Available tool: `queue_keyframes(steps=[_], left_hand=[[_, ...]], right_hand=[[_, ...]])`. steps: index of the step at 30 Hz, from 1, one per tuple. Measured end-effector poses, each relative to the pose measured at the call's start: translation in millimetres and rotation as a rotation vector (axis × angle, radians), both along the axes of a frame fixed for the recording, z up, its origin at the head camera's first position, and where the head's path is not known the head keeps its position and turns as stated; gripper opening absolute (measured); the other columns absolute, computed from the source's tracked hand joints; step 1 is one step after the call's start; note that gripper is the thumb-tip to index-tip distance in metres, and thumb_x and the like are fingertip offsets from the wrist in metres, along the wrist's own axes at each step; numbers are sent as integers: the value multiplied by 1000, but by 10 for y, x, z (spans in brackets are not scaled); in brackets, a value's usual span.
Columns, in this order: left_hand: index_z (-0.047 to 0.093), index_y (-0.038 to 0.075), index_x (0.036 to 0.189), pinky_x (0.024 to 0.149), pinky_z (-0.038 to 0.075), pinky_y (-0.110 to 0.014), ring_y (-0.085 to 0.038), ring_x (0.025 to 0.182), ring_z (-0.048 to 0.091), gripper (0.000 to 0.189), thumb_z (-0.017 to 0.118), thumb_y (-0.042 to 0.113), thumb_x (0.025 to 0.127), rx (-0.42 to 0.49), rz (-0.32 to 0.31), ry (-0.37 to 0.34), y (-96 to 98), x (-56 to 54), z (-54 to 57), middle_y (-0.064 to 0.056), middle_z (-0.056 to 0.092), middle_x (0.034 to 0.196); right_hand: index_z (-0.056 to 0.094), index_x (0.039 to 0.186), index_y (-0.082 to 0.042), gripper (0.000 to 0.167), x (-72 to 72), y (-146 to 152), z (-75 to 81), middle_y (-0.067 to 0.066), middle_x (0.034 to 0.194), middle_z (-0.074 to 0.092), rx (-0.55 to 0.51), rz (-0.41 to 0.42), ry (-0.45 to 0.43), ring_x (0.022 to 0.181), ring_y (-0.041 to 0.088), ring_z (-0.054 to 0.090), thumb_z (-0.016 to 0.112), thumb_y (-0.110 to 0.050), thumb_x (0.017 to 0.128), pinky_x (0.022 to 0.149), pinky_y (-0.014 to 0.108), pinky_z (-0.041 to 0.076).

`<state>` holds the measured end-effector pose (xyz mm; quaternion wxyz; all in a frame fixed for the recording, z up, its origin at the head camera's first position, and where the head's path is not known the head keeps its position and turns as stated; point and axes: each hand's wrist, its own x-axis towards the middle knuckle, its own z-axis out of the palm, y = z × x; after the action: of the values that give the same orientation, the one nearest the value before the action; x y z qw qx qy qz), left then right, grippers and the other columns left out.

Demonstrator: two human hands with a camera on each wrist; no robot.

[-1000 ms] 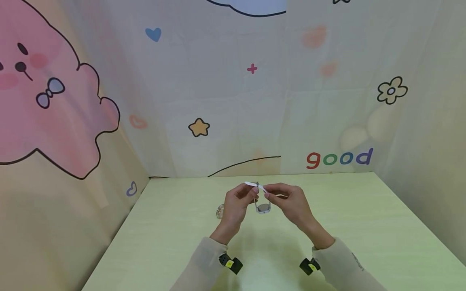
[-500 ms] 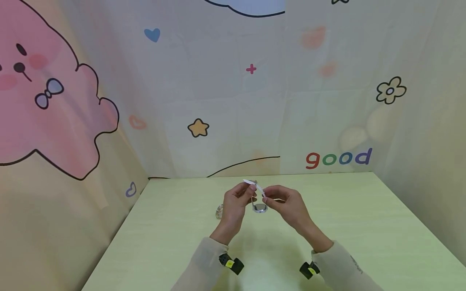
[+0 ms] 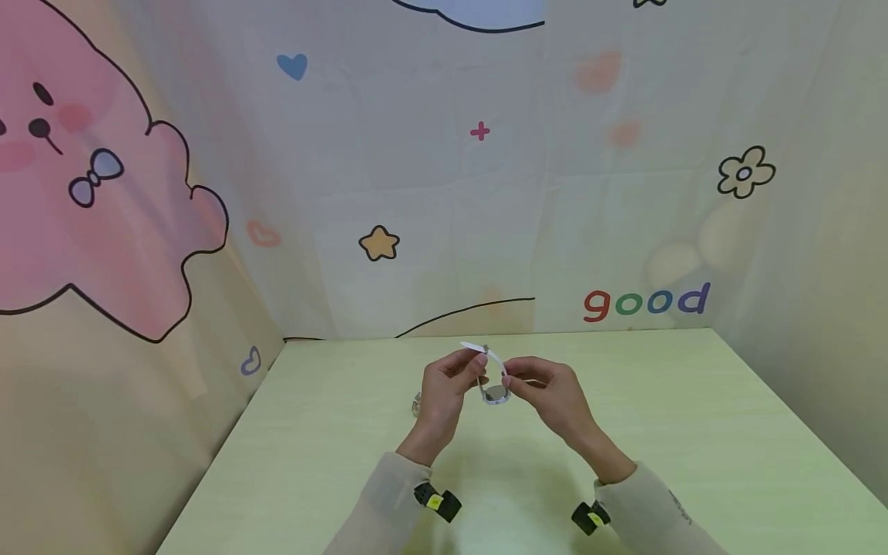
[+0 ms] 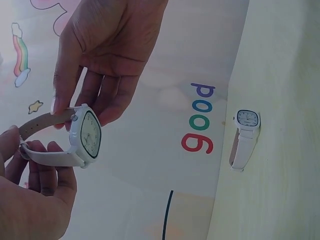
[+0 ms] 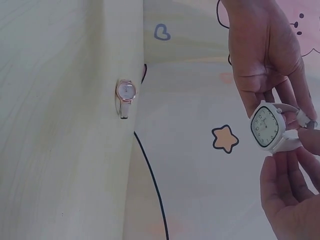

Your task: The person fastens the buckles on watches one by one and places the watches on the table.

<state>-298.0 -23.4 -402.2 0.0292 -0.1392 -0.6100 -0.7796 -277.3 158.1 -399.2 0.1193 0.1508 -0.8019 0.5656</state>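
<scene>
Both hands hold a white wristwatch (image 3: 496,395) above the table, its strap bent into a loop and its squarish case hanging lowest in the head view. My left hand (image 3: 442,389) pinches the strap at the buckle end; a free white strap tip pokes out above the fingers. My right hand (image 3: 555,389) pinches the other side of the strap, closer to the case. In the left wrist view the dial of this wristwatch (image 4: 91,135) faces away from the left hand (image 4: 37,200), and the right hand (image 4: 107,45) reaches in from above.
On the pale green table (image 3: 333,462) lies a second white square watch (image 4: 245,125). A round rose-gold watch (image 5: 126,91) also lies there, partly hidden behind the left hand in the head view. A printed cloth (image 3: 444,177) hangs behind the table.
The held watch has shifted slightly left with the left hand. Its strap, straighter between the hands half a second ago, now bows into a rounder loop.
</scene>
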Motion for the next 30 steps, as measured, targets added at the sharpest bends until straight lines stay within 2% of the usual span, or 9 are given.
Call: queue_keyframes(steps=[5,15,21,30], left_hand=[[69,-2,113,83,55,-28,-10,80,62,37,72,26,90,-14,-6,-3,2,8,5,5,68,91],[68,-5,113,83,54,-29,-10,78,62,35,71,23,91,-34,-20,-1,16,7,-10,7,69,91],[70,0,112,85,54,-29,-11,79,62,35,72,27,90,-65,-29,-11,20,19,-15,7,70,92],[70,0,112,84,54,-29,-10,77,61,34,72,27,91,-93,-34,-2,25,13,-24,4,70,93]], right_hand=[[73,108,-9,20,0,-1,14,8,103,74,-22,11,-2,94,15,70,74,-17,89,87,26,57],[72,111,-2,25,-2,-8,37,12,105,73,-35,13,3,96,16,69,73,-14,89,87,27,57],[73,109,-4,23,-11,-8,19,13,105,73,-36,10,17,97,20,69,73,-15,89,86,26,57],[74,110,-7,23,-4,12,20,10,107,74,-35,12,14,101,21,69,73,-16,89,89,30,57]])
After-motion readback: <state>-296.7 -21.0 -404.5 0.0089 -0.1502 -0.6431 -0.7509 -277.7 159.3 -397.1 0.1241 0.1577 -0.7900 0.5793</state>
